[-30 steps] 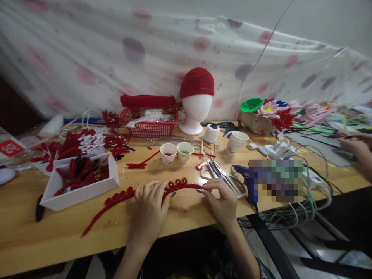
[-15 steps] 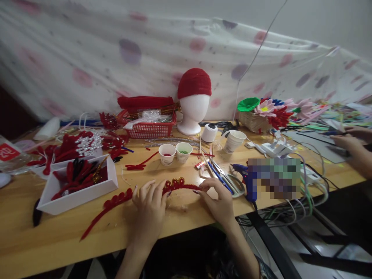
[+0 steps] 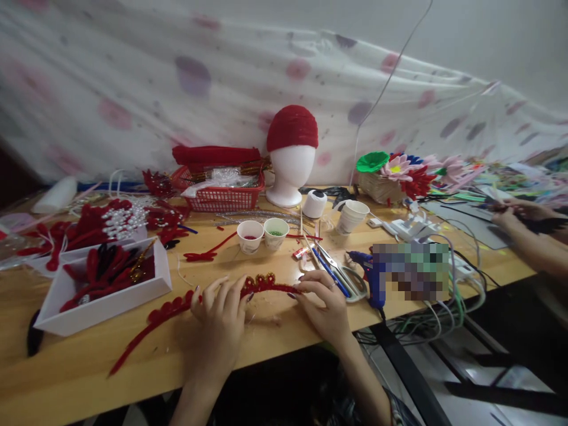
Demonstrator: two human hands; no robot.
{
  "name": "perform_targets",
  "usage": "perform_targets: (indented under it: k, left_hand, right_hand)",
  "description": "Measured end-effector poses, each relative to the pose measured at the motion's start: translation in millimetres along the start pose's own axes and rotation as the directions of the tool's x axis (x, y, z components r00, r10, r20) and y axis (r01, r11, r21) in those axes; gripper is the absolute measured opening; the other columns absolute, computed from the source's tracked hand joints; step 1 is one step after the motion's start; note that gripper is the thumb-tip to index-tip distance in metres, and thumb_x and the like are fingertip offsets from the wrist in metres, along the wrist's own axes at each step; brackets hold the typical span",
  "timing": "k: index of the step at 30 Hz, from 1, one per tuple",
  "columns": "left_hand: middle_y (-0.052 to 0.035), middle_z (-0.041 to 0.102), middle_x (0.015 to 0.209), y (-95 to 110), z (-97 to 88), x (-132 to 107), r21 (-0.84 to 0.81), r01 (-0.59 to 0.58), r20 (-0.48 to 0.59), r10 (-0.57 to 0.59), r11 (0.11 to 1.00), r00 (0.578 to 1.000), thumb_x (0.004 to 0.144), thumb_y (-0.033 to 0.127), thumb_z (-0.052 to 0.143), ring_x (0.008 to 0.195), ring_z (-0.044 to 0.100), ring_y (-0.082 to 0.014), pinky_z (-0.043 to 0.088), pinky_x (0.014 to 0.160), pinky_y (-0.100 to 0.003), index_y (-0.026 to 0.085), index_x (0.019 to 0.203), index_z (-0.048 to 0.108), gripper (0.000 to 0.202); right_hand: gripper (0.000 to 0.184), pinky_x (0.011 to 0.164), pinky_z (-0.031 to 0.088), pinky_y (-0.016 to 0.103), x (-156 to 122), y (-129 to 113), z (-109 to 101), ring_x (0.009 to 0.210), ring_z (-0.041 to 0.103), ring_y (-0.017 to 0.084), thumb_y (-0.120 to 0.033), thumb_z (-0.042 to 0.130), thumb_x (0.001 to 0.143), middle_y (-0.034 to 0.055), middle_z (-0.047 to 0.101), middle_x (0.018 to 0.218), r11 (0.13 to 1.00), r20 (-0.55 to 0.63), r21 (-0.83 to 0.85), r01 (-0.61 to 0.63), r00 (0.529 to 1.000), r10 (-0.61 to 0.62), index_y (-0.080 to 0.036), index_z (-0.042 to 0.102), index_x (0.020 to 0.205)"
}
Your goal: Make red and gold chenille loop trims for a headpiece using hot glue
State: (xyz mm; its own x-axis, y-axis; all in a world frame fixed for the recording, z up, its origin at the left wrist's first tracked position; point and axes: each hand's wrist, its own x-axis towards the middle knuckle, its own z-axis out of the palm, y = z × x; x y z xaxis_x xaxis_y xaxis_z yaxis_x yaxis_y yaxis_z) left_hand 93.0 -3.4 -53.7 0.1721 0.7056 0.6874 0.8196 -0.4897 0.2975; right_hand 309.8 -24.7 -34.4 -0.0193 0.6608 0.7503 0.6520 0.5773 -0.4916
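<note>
Red and fuzzy, the curved headband piece [image 3: 266, 284] lies near the front edge of the wooden table [image 3: 66, 367], its long tail trailing off to the left. The left hand [image 3: 216, 322] pinches it with fingers closed around the band, and the right hand [image 3: 323, 305] grips the other end (beside the scissors [image 3: 344, 278]). A white tray [image 3: 102, 305] of red trimmings sits well to the left.
</note>
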Motion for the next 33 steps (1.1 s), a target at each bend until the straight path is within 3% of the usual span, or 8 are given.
perform_targets:
  k: [33]
  left_hand:
    - [-0.013, 0.075, 0.111, 2.4, -3.4, -1.1, 0.035, 0.017, 0.09, -0.02, 0.999, 0.996, 0.097, 0.018, 0.051, 0.111, 0.061, -0.0333, 0.031, 0.106, -0.057, 0.018, 0.121, 0.065, 0.028]
  right_hand:
    - [0.019, 0.078, 0.059, 0.035, 1.3, -4.7, -0.8, 0.09, 0.068, 0.021, -0.01, 0.062, 0.089, 0.0067, 0.067, 0.094, 0.998, 0.054, -0.056, 0.037, 0.998, -0.034, -0.025, 0.067, 0.1]
